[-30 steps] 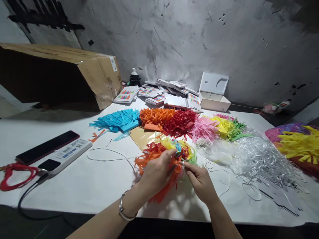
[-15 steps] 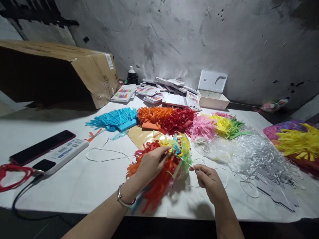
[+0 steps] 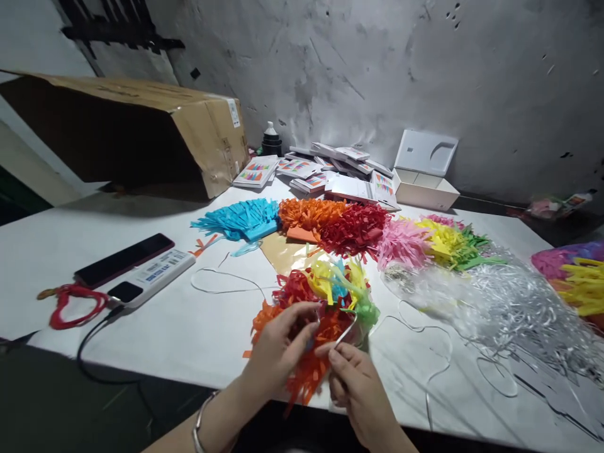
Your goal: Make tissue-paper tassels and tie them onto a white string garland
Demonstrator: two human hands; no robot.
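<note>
Multicoloured tissue-paper tassels (image 3: 295, 292), red, orange, yellow, blue and green, lie bunched at the front of the table, under and beyond both hands. Over the orange strips, my left hand (image 3: 278, 352) is curled with index finger and thumb close together; a thin pale bit shows between them, too small to name. Close on its right, my right hand (image 3: 356, 384) pinches a white cord (image 3: 346, 330) between thumb and index finger. That cord bends up in a small loop against the tassels. More cord (image 3: 448, 346) trails across the table to the right.
Behind lie blue (image 3: 238, 218), orange (image 3: 309, 216), red (image 3: 356, 228), pink (image 3: 403, 242) and yellow (image 3: 443, 242) tassels. Silver tinsel (image 3: 533, 308) spreads right. A phone (image 3: 125, 259), power strip (image 3: 160, 274), carton (image 3: 212, 138), flat packs (image 3: 349, 185) and open white box (image 3: 425, 189) surround them.
My right hand has moved left and nearer the table's front edge, bringing the cord close to my left hand. My left hand has drawn lower, off the yellow strips. The view has shifted.
</note>
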